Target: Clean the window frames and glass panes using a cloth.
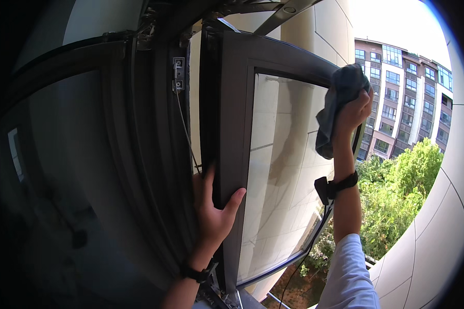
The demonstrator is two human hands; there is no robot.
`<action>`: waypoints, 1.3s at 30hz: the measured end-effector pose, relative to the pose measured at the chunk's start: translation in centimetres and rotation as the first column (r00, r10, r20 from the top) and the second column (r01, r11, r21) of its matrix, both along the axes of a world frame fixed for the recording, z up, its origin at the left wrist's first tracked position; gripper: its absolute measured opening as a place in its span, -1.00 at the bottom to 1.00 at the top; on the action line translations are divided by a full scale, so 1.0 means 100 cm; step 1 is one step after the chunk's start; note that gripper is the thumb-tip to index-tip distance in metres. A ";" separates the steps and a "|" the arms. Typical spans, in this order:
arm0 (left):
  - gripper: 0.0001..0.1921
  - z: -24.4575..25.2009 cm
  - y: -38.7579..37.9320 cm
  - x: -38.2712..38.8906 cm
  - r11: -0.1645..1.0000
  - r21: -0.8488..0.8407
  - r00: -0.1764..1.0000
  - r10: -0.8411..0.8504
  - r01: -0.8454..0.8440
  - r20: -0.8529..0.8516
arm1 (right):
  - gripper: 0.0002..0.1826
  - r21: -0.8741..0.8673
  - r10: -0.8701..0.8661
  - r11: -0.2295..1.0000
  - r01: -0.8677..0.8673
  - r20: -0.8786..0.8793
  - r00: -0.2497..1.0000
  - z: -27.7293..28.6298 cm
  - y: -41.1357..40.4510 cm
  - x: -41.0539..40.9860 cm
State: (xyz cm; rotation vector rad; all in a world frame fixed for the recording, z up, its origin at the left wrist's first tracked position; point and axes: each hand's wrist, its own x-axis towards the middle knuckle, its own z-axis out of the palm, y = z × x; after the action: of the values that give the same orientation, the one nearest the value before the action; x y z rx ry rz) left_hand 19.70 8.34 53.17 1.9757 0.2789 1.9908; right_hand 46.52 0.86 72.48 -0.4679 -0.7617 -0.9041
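A dark-framed casement window sash (234, 127) stands swung outward in front of me. My left hand (216, 216) grips its near upright edge, the thumb on the frame's face and the fingers around the inner side. Up at the sash's far upper corner, my right hand (353, 110) holds a bunched dark grey cloth (338, 104) against the frame. The cloth hides that corner and part of the far upright. Through the glass pane (286, 154) the outer wall shows, with faint streaks visible.
A metal stay arm (284, 17) crosses above the sash. On the fixed frame, a screwed bracket (178, 74) carries a thin cable (183, 119). A dark glazed panel (62, 174) fills the left. Outside are trees (402, 185), an apartment building (404, 92) and a drop to the ground.
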 end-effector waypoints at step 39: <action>-0.46 0.162 0.026 -0.030 0.947 0.290 0.989 0.146 -0.139 -0.001 | -0.31 -0.347 -0.097 0.707 0.616 0.815 0.571 0.003 -0.015 -0.190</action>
State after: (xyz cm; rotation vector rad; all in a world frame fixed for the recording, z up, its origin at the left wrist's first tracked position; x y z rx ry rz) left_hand 16.73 10.98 69.33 2.2115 0.1450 2.2094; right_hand 27.54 -0.67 72.74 -0.8731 -1.8324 -1.2885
